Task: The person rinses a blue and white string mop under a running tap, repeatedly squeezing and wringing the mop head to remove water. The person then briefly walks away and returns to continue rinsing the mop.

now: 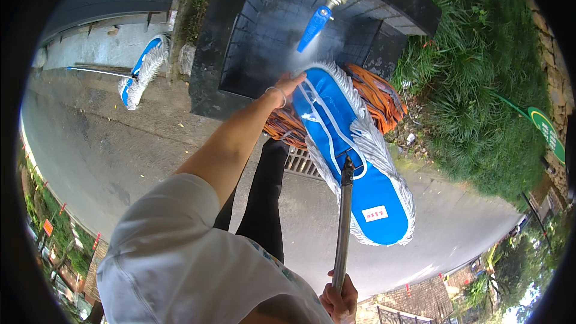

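Note:
My left hand (288, 86) grips the upper end of a flat dust mop head (378, 189) with a blue backing and white yarn fringe. My right hand (339, 299) is closed around the mop's metal pole (344, 234), near the bottom of the view. The pole joins a wire frame under white straps at the middle of the backing. Above the mop head, a tap with a blue lever handle (315, 28) hangs over a tiled basin (279, 40). Spray or mist shows below the tap. My left fingers are partly hidden behind the mop's edge.
A second blue-and-white mop (150, 67) leans at a low wall on the left. Orange and grey striped material (380, 99) lies at the basin's front, beside a metal drain grate (302, 162). Grass (472, 121) and a green sign (546, 135) are on the right.

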